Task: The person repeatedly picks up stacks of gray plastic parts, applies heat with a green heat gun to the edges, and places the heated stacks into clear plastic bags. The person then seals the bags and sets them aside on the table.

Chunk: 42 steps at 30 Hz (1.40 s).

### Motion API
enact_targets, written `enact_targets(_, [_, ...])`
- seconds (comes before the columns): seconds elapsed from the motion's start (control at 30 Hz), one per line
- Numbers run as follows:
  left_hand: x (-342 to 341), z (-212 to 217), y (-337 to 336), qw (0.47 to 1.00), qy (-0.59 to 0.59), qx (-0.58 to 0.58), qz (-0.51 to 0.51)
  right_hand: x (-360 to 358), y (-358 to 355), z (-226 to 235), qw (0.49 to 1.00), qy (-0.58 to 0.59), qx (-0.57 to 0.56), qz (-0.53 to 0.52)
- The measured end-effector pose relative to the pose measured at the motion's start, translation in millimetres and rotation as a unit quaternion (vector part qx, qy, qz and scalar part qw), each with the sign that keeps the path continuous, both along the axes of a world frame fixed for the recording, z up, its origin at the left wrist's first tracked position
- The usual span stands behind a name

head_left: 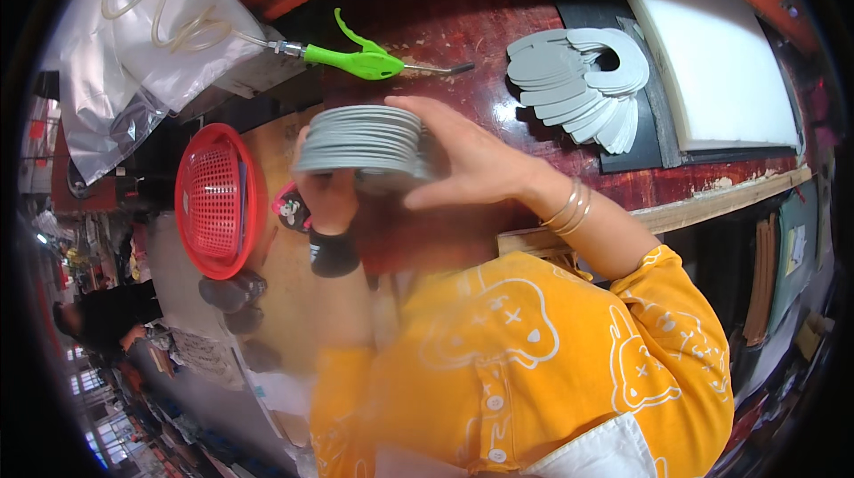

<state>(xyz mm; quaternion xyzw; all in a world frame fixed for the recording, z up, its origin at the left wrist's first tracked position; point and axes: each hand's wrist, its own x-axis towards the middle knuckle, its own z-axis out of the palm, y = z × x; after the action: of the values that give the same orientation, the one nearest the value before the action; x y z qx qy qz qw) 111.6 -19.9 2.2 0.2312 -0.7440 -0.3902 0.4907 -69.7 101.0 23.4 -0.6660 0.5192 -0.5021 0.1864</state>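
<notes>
while the left hand [327,202] grips a stack of grey flat pieces [360,138] from below and from its left end, the right hand [467,153] reaches round the other end. the stack is up in front of the person's chest, its many thin layers seen nearly edge-on. the left fingers are closed about it, the thumb against its lower front; the right fingers are spread from their thumb, with a fingertip at the upper edge, though how firmly they press cannot be told. a black band [335,254] circles the left wrist, thin bangles [574,209] the right.

beyond the hands, a second pile of grey pieces [578,82] lies fanned out on the dark red surface [436,11], partly over a black sheet [633,151]. to its right sits a white block [712,56]. at the far left of the surface is a bright green air gun [356,62], its thin nozzle pointing right, its clear hose [169,33] coiling across transparent plastic [133,78]. left of the hands stands a red basket [213,202], and a small pink and black item [290,208] shows just beside the left hand.
</notes>
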Motion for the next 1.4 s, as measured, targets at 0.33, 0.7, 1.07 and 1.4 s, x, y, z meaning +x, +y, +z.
enact_targets(0.33, [16,-36,-1,0.969,-0.07,0.2,-0.126,3,-24,-19,0.997,-0.022,-0.065,-0.03])
enact_targets(0.7, [30,-35,18,0.958,-0.183,0.175,-0.138,34,-25,-39,0.991,-0.128,0.039,-0.025])
enact_targets(1.07, [41,-34,29,0.992,-0.102,0.063,-0.044,52,-42,-59,0.998,-0.013,-0.042,-0.039])
enact_targets(1.4, [98,-29,104,0.91,0.157,0.382,0.036,96,-40,-9,0.936,-0.152,0.298,0.109])
